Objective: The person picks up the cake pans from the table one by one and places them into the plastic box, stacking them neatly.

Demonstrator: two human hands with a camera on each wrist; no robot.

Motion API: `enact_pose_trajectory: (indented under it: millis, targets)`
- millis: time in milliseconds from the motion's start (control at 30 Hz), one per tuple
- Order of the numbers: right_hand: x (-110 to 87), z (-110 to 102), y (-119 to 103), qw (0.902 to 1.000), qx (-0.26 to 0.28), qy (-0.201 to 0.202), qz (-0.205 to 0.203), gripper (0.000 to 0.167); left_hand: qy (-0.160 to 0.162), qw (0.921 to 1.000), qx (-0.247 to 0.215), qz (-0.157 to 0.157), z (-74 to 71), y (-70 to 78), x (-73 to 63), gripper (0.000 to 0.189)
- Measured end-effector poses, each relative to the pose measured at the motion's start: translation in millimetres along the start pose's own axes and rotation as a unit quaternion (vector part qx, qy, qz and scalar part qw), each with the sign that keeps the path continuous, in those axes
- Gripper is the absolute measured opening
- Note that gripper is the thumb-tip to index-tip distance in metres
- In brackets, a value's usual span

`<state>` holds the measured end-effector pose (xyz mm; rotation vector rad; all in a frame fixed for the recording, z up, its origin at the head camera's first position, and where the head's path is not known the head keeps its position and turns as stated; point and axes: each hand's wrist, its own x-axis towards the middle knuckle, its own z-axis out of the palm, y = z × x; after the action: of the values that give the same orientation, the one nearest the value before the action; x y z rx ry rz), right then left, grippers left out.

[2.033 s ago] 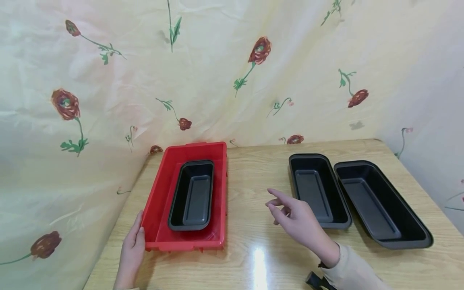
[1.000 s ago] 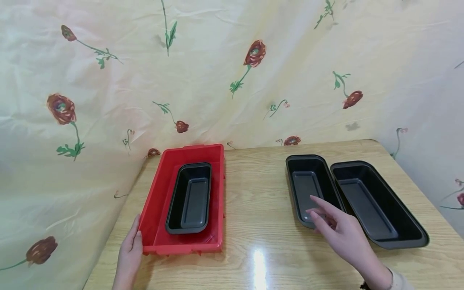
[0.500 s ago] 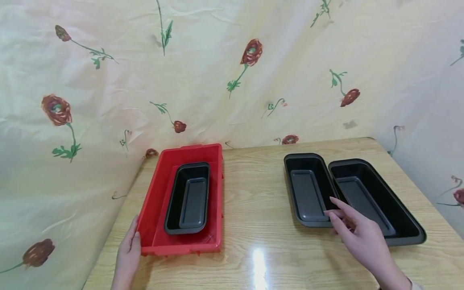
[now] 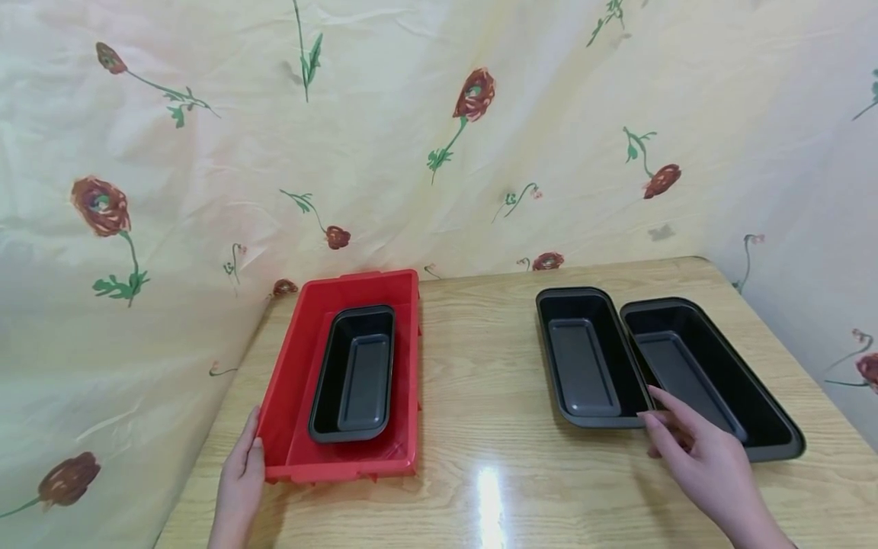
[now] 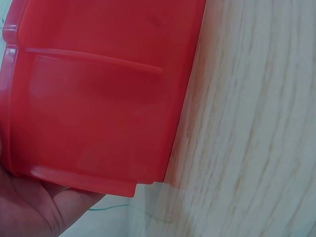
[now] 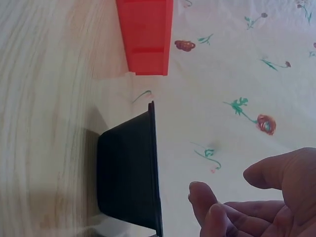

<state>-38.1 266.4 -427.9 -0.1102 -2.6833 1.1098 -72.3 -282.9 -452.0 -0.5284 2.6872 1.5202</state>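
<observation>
In the head view, my left hand [image 4: 240, 480] holds the front left corner of a red plastic tray [image 4: 343, 471]. The left wrist view shows that hand [image 5: 34, 212] at the tray's rim, its fingers partly hidden. Inside the tray lies a small black loaf pan [image 4: 366, 381]. My right hand [image 4: 706, 457] hovers by the front right corner of a second, middle black loaf pan [image 4: 583, 366], in front of part of a larger loaf pan [image 4: 693, 381]. Seen from the right wrist, its fingers are loosely bent, apart from the black pan [image 6: 126, 173].
A light wooden table [image 4: 473, 366] carries everything, with bare wood between the tray and the two right-hand pans. Behind it hangs a floral cloth [image 4: 384, 137], which also runs along the left and right sides.
My right hand has moved right, from beside the middle loaf pan across its front end to its front right corner. The left hand stays on the tray. The head view has shifted slightly.
</observation>
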Motion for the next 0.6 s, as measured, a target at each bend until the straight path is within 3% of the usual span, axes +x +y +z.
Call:
enact_pose_trajectory:
  millis: [600]
  targets:
    - [0.4, 0.1, 11.0, 0.9968, -0.055, -0.02, 0.054, 0.055, 0.002, 1.0, -0.005, -0.002, 0.5, 0.2, -0.5, 0.052]
